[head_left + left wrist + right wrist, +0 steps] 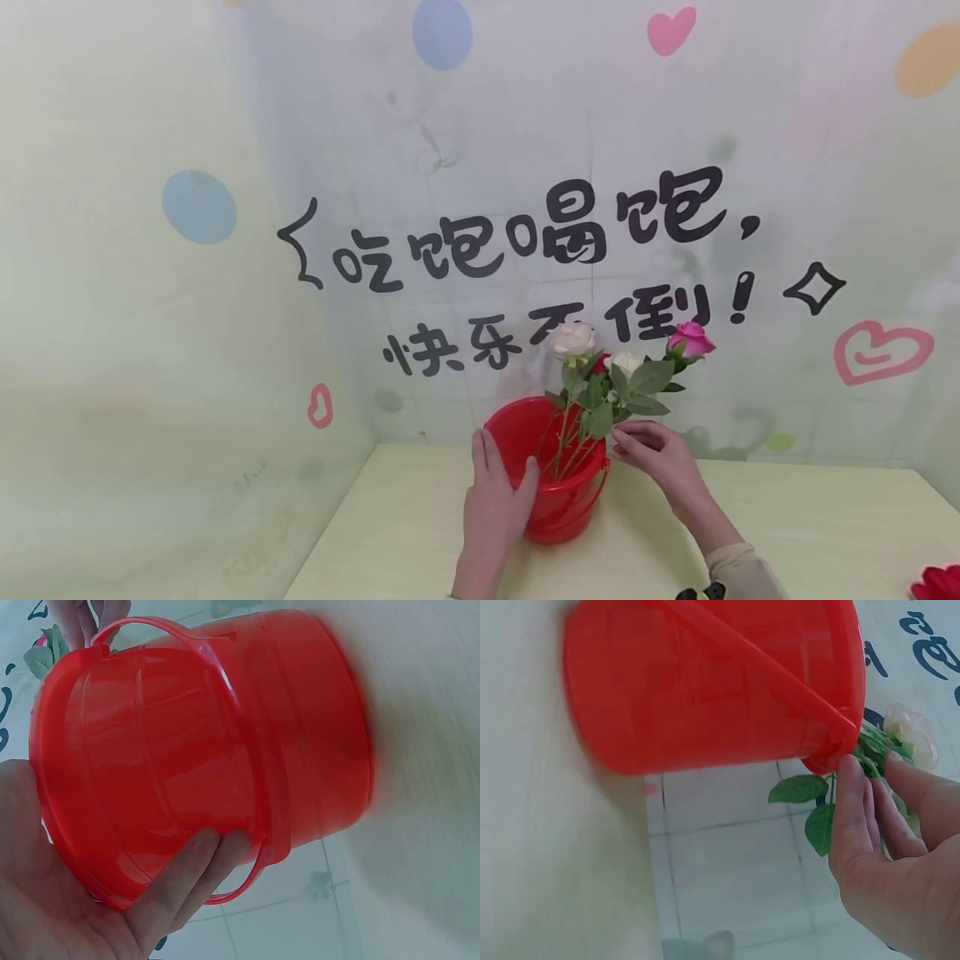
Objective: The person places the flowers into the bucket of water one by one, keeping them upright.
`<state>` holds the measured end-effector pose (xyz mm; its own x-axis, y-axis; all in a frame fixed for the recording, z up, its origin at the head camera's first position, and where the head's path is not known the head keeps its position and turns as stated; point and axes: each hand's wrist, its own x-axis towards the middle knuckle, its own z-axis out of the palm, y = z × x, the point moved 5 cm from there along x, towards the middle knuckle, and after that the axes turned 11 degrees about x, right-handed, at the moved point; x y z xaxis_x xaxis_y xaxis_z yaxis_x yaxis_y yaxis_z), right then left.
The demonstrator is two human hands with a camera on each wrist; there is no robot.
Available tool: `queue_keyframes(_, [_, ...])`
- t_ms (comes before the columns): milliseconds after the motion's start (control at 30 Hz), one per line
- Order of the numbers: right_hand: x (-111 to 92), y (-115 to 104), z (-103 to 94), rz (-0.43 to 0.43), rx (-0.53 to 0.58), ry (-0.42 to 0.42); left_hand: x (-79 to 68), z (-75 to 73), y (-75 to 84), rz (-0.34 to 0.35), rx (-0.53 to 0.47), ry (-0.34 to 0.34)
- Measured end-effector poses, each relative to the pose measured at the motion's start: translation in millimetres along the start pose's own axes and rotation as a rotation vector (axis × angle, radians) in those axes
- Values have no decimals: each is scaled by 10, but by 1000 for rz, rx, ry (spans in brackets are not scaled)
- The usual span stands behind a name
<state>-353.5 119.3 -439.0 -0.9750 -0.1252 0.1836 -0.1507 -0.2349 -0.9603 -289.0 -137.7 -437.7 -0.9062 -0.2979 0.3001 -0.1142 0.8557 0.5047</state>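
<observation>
A red plastic bucket [558,521] stands on the table with its handle hanging down. Several roses lean in it, stems inside: a pale pink rose [573,340], a white rose [626,364], a magenta rose [691,340] and a partly hidden red one. My left hand [491,504] holds the bucket at its rim, fingers along the outer wall [172,780] and thumb at the edge. At the right rim, my right hand [660,458] pinches a rose stem [870,754] between thumb and fingertips; its fingers partly hide which rose this is.
Behind the bucket rises a printed backdrop [450,400] with black lettering and coloured shapes. A red flower [939,582] lies at the lower right edge of the pale table [810,533].
</observation>
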Motion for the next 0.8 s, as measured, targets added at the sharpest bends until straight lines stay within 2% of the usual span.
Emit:
queue_keyframes(233, [-229, 3, -357, 31, -106, -32, -11, 28, 3, -3, 6, -11])
queue_keyframes(567, [-637, 26, -926, 113, -218, 6, -14, 111, -34, -22, 19, -21])
queue_keyframes(700, [-873, 21, -1218, 174, -335, -14, -36, 138, -23, -15, 17, -24])
queue_keyframes(800, [-1045, 16, -1497, 231, -460, 11, -45, 130, 1, -8, 11, -22])
